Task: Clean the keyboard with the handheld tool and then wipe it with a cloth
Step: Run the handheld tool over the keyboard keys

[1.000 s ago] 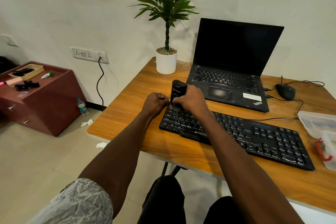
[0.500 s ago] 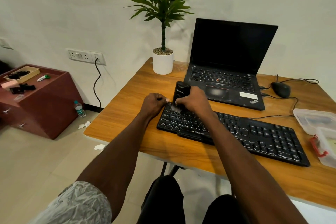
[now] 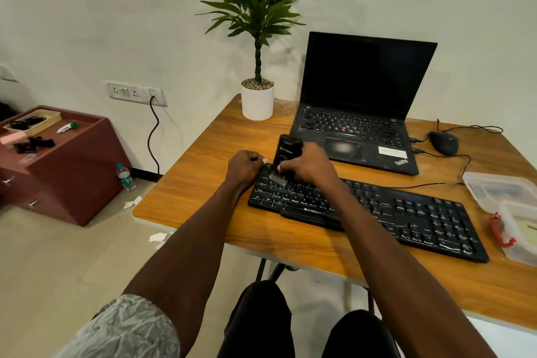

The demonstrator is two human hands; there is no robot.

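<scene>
Right hand (image 3: 305,167) wrapped around handheld tool (image 3: 286,158), fingers clamped on its body, bristles down on keyboard (image 3: 406,212) at worktop (image 3: 203,183) near left. Left hand (image 3: 244,167) curled, bracing keyboard's left end, probably against sliding.

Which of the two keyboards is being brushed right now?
The separate black keyboard nearest the person; the right hand holds the brush tool on its left end. The laptop behind lies untouched.
</scene>
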